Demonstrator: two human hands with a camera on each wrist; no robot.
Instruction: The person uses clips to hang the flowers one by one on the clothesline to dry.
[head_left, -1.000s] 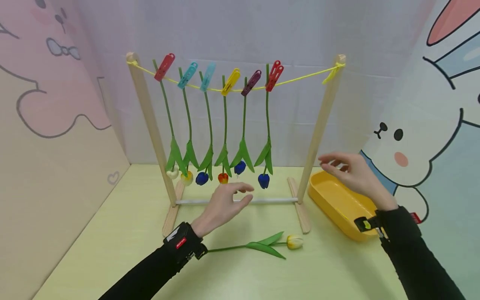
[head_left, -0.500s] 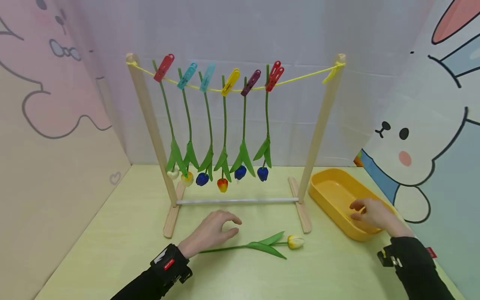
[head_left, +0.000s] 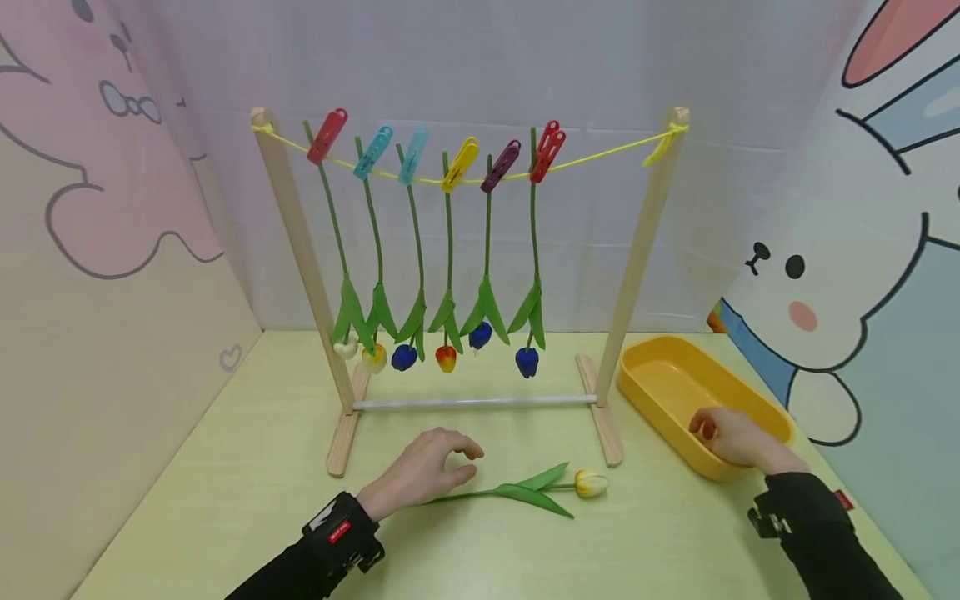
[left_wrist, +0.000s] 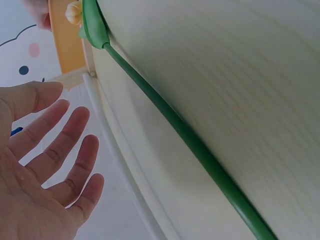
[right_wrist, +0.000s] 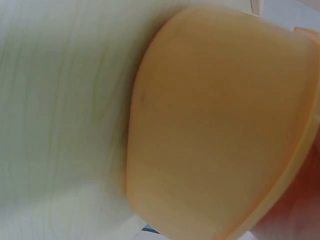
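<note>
My left hand [head_left: 423, 473] hovers over the stem end of a white-yellow artificial tulip [head_left: 590, 484] lying on the table. Its fingers are loosely bent around nothing; the left wrist view shows the palm beside the green stem [left_wrist: 175, 120]. At the right, my right hand [head_left: 733, 435] reaches over the near end of the yellow tray [head_left: 630, 379], fingers curled down inside. The tray's outer wall [right_wrist: 215, 125] fills the right wrist view and mostly hides that hand. I cannot tell whether its fingertips hold anything.
Behind the hands stands a wooden frame [head_left: 651, 225] with a yellow string [head_left: 607, 155]. Several tulips hang upside down from it by coloured clothespins, such as the yellow clothespin [head_left: 461, 164]. A white rod [head_left: 480, 403] joins the frame's feet.
My right hand has come down from beside the frame's right post into the tray, its fingers now more curled. My left hand has lowered toward the lying tulip's stem. The hanging tulips sway slightly.
</note>
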